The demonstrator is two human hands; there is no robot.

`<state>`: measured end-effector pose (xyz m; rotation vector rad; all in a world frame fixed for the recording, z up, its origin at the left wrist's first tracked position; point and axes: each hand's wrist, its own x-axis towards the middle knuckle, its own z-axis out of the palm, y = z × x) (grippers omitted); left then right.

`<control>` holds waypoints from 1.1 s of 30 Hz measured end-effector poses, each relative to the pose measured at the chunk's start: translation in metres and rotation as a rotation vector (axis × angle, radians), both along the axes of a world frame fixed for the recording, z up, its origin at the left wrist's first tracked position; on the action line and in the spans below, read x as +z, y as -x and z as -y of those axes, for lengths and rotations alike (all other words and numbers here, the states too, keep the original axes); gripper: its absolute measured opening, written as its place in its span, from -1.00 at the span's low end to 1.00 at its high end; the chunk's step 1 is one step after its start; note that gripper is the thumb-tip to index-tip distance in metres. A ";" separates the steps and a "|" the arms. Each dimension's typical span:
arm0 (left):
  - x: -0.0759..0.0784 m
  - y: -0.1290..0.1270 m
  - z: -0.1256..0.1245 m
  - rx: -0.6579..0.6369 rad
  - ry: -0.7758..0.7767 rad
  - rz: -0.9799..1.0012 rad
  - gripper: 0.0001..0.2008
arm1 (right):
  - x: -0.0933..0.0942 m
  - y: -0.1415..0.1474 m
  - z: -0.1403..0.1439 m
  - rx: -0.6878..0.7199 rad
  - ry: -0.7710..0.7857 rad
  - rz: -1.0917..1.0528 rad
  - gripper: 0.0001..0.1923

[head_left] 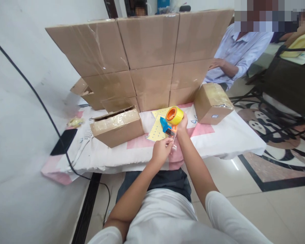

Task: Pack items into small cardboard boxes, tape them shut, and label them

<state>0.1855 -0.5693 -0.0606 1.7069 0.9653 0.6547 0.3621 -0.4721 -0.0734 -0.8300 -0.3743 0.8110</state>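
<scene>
I've got the tape dispenser [171, 122] up in my right hand [182, 122], just above the surface [226, 135], with its yellow tape roll [175, 115] tipped toward me and the blue handle pointing down and left. My left hand [162, 150] sits just below it, pinching the free end of the clear tape [173, 139] that runs down from the blade.

To pull this cleanly, I judge I want the strip taut and straight between my two hands, with no twist, so the film doesn't fold and stick to itself. A steady draw away from the roll looks better than a jerk, and I should keep my pinch right at the edge of the tape so less of it gets spoiled by my skin.

My right fingers are wrapped closed around the dispenser's body behind the roll; the grip looks firm, though most of them are hidden by the roll itself. My left fingers [167, 144] are nearly closed, thumb against forefinger on the tape end, the rest curled in loosely.

An open cardboard box [118, 127] lies on the surface to my left, a sealed box [212, 103] to my right, and a yellow dotted sheet [156, 130] sits under the dispenser. A wall of cardboard panels [147, 57] stands behind, and another person's hand [217, 63] rests beyond it.
</scene>
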 end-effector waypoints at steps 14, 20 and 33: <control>0.003 0.024 -0.004 0.058 0.056 -0.026 -0.77 | 0.017 0.020 0.019 0.358 -0.109 0.004 -0.26; 0.004 0.034 0.001 0.057 0.049 -0.092 -0.78 | 0.020 0.010 0.022 0.333 -0.125 -0.018 -0.24; -0.021 0.058 -0.010 0.052 0.322 -0.002 -0.73 | -0.015 0.020 0.017 0.381 0.040 0.460 -0.72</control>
